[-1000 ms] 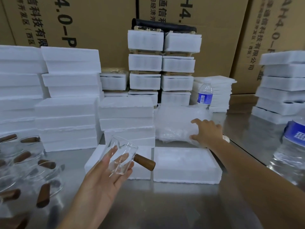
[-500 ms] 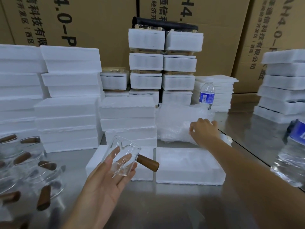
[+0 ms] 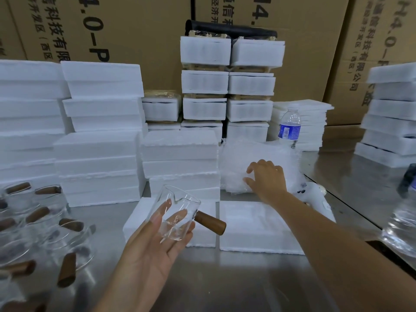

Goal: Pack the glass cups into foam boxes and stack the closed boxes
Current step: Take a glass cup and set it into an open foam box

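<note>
Glass cup (image 3: 177,212) lies in the lightly curled fingers of our left hand (image 3: 153,251); our right hand (image 3: 267,181) pinches bubble wrap (image 3: 258,154). Loosely held, it could slip.

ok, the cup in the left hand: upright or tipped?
Tipped. The glass cup lies slanted in the left hand, rim tilted, wooden handle sloping down to the right.

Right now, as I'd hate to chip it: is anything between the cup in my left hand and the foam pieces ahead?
Nothing visible lies between the glass cup in the left hand and the left foam piece. The right hand grips the bubble wrap, its forearm crossing over the right foam piece.
</note>
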`<state>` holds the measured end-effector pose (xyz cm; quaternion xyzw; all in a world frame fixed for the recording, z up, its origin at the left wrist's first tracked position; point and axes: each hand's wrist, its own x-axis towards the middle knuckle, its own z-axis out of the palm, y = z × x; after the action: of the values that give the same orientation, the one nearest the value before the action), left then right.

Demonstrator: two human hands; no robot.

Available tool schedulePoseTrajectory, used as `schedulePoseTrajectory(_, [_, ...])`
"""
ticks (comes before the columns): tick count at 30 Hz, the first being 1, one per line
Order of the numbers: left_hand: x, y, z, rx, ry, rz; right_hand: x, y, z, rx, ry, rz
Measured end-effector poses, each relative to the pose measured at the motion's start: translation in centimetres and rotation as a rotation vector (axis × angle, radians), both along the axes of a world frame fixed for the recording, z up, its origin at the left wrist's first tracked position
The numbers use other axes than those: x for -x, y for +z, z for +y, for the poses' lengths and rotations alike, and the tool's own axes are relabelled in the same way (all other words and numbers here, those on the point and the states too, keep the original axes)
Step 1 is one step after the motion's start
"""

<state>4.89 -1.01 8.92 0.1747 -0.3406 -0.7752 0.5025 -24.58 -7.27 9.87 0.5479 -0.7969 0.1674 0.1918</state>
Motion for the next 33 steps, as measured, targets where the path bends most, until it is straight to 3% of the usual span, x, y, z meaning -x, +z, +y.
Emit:
schedulePoseTrajectory(10, [-0.1, 0.1, 0.1, 0.003, -0.039, 0.024, -0.2, 2.5, 0.9, 0.299, -0.015, -0.091])
schedulePoseTrajectory(13, [-0.2, 0.2, 0.2, -0.006, -0.018, 0.036, -0.8, 4.0, 1.3, 0.462, 0.009, -0.280])
schedulePoseTrajectory(16, [-0.4, 0.0, 0.1, -0.037, -0.037, 0.082, -2.1, 5.9, 1.9, 0.608, 0.091, -0.504])
schedulePoseTrajectory(21, [-1.4, 0.5, 0.0, -0.057, -0.036, 0.170, -7.1, 6.2, 5.7, 0.745, 0.410, -0.391])
schedulePoseTrajectory(26, [-3.1, 1.2, -0.2, 0.026, -0.122, 0.308, -12.5, 2.6, 10.5, 0.518, 0.690, -0.283])
schedulePoseTrajectory(30, [-4.3, 1.6, -0.3, 0.061, -0.327, 0.524, -15.5, -0.6, 12.4, 0.212, 0.720, 0.202])
schedulePoseTrajectory(33, [-4.8, 1.4, -0.8, 0.047, -0.148, 0.527, -16.6, -2.0, 13.0, 0.035, 0.802, 0.332])
